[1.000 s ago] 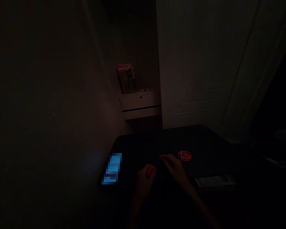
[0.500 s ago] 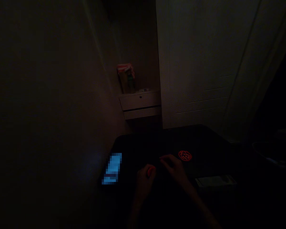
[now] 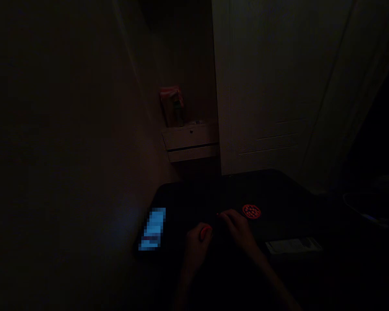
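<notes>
My left hand [image 3: 196, 246] is closed around a soft-looking red lump [image 3: 205, 233], which shows between thumb and fingers; it may be clay, but the dark hides its texture. To the right, my right hand [image 3: 236, 224] is low over the black table [image 3: 194, 196] with thumb and fingers pinched together. A tiny red piece [image 3: 218, 214] shows at those fingertips. Just beyond the right hand lies a round red ring filled with small red bits [image 3: 251, 211], flat on the table.
A lit, blurred screen [image 3: 153, 229] lies at the table's left side. Right of my right forearm is a pale flat box [image 3: 293, 245]. Behind the table are a small drawer unit [image 3: 194, 140] and a pale panel [image 3: 262, 86]. The room is very dark.
My right fingers have drawn closer together and slightly back, and the tiny red piece now shows at their tips. My left hand has stayed in place.
</notes>
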The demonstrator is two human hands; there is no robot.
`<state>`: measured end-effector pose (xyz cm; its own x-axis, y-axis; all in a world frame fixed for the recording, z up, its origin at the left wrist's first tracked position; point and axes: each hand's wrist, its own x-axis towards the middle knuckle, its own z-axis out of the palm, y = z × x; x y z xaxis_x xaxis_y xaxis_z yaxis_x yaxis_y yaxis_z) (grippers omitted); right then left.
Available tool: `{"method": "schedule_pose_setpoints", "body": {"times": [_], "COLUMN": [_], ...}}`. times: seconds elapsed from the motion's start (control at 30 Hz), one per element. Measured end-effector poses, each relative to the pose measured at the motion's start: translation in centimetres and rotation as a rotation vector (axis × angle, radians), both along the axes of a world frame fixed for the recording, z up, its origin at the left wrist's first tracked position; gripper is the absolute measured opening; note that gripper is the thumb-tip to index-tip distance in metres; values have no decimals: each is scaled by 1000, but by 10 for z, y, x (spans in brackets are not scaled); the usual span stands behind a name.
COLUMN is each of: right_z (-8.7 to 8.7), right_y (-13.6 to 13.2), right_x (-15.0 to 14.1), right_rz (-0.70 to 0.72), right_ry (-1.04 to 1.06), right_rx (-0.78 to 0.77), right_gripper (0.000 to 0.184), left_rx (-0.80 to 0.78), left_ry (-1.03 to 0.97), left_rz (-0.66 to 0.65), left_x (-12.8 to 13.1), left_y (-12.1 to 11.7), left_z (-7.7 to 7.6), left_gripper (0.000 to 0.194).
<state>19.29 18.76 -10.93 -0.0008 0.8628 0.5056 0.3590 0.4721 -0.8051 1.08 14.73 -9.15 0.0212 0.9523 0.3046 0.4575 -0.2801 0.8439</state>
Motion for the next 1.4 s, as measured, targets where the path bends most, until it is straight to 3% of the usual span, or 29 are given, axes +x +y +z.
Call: {"method": "schedule_pose_setpoints", "body": {"times": [0.6, 1.0, 1.4], "right_z": [8, 2, 7], "right_y": [-3, 0, -2], "right_x": [-4, -2, -2], "right_rz": [-53, -25, -137], "right_ry": [-11, 47, 83], "right_rx": [6, 14, 2], "right_gripper": [47, 36, 43], "left_rx": [16, 21, 22], "left_ry": [17, 18, 25], "left_rz": [4, 7, 7], "left_x": [-1, 0, 0], "left_y": [0, 0, 1], "left_z": [1, 1, 0], "left_gripper": [26, 24, 24]}}
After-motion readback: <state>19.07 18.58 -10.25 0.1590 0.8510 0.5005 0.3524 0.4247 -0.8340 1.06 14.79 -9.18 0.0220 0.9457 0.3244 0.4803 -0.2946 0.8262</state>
